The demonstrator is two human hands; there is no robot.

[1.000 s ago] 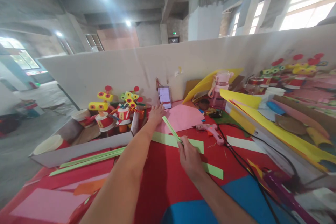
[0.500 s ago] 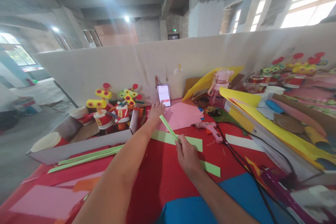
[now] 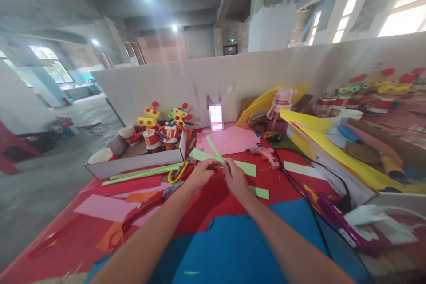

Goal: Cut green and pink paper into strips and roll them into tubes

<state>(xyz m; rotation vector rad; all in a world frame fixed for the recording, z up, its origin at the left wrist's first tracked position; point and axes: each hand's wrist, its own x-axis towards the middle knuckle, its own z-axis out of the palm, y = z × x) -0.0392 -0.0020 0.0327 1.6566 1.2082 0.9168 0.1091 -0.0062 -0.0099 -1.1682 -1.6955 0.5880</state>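
My right hand (image 3: pixel 237 178) pinches a narrow light-green paper strip (image 3: pixel 215 148), which slants up and to the left from the fingers. Close beside it, my left hand (image 3: pixel 201 175) is open, its bent fingers reaching toward the strip's lower end; whether they touch it I cannot tell. Wider green paper pieces (image 3: pixel 245 167) lie on the red table under and behind the hands. Left of my left hand rest yellow-handled scissors (image 3: pixel 178 172) and a box cutter (image 3: pixel 172 188). Long green strips (image 3: pixel 143 173) lie farther left.
A lit phone (image 3: pixel 216 118) leans against the white partition behind pink paper (image 3: pixel 229 138). A pink glue gun (image 3: pixel 266 156) trails black cables at right. Paper-cup robot figures (image 3: pixel 152 138) stand in a box at left. A purple device (image 3: pixel 353 224) sits at front right.
My left hand has come back from the phone to beside my right hand. The right hand still holds the green strip. The view has shifted, uncovering the scissors and box cutter.
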